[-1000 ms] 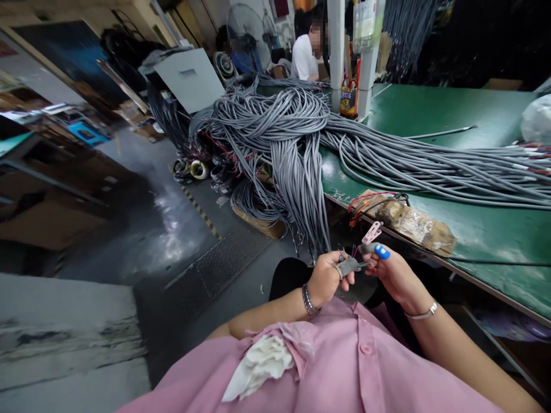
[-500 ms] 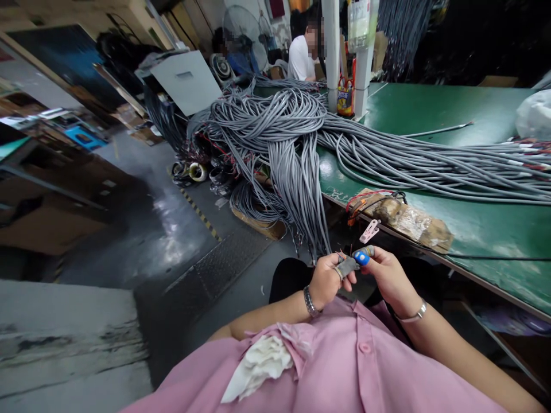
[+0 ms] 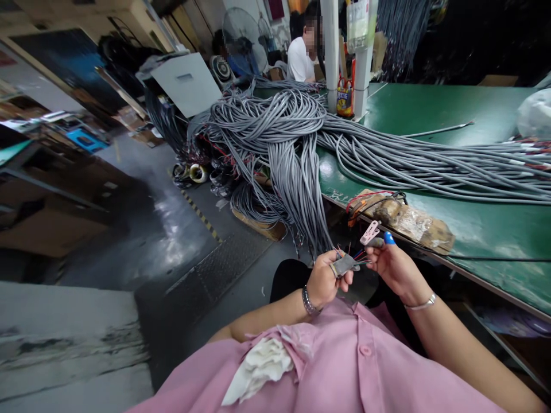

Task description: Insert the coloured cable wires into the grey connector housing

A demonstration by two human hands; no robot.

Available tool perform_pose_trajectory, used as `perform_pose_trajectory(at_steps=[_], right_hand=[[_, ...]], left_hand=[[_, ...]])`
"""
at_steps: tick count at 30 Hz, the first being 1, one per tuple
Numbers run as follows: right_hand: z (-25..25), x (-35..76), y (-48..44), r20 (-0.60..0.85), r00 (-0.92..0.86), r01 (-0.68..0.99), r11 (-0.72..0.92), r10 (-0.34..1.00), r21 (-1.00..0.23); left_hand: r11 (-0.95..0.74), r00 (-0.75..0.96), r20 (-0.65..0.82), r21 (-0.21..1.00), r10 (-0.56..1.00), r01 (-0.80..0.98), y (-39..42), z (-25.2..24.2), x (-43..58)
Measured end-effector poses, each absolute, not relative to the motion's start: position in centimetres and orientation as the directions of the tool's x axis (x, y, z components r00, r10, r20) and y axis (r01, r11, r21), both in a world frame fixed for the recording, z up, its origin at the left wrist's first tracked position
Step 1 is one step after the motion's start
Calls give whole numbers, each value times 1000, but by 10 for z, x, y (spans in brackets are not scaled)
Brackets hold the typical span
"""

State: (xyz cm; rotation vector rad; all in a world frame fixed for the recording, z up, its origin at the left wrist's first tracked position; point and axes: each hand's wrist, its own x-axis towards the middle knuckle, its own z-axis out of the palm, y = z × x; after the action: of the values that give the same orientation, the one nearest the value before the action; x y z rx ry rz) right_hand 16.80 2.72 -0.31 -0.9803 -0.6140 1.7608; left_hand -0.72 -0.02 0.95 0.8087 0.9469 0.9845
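Observation:
My left hand (image 3: 326, 278) is closed in a pinch, with a grey cover on its thumb. Thin coloured wires (image 3: 358, 256) of a cable end fan out from its fingers to the right. Just right of them is my right hand (image 3: 394, 272), its blue-capped thumb raised apart from a grey-wrapped finger. Its lower fingers are partly curled close to the wire tips; I cannot tell whether they touch. A pink clip (image 3: 370, 233) stands just beyond the right fingertips, at the bench edge.
A heavy pile of grey cables (image 3: 275, 117) covers part of the green bench (image 3: 434, 109) and hangs over its edge. A tape-wrapped wooden block (image 3: 415, 222) lies at the front edge. Across the bench is a person in white (image 3: 300, 60). A white post (image 3: 331, 57) rises from the bench.
My right hand has drawn away from the left, its thumb lifting off the finger. Coloured wires now show spread between the hands. The left hand has barely moved.

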Motion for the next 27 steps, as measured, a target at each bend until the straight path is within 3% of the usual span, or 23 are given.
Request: perform_pose_trajectory(at_steps=[4,9,15,18,27], right_hand=[[6,164,37,-223,-208,-432,-294,952,-852],[0,155,39,-35,121,-239,-5,992,-971],[1,147,46,-172,-25,-492,-162,985,-855],[4,144,49,-198,17,-573,-153,980,-805],[6,150,43,-210,-124,-579,-242,970,-778]], left_hand=[[386,344,-276,869,898,-311,7,13,-4],[394,353,-277,861,894,-322,18,20,-1],[435,387,-302,840,871,-324,22,16,5],[447,397,-312,838,863,-313,21,13,8],[454,370,-335,838,866,-303,12,15,5]])
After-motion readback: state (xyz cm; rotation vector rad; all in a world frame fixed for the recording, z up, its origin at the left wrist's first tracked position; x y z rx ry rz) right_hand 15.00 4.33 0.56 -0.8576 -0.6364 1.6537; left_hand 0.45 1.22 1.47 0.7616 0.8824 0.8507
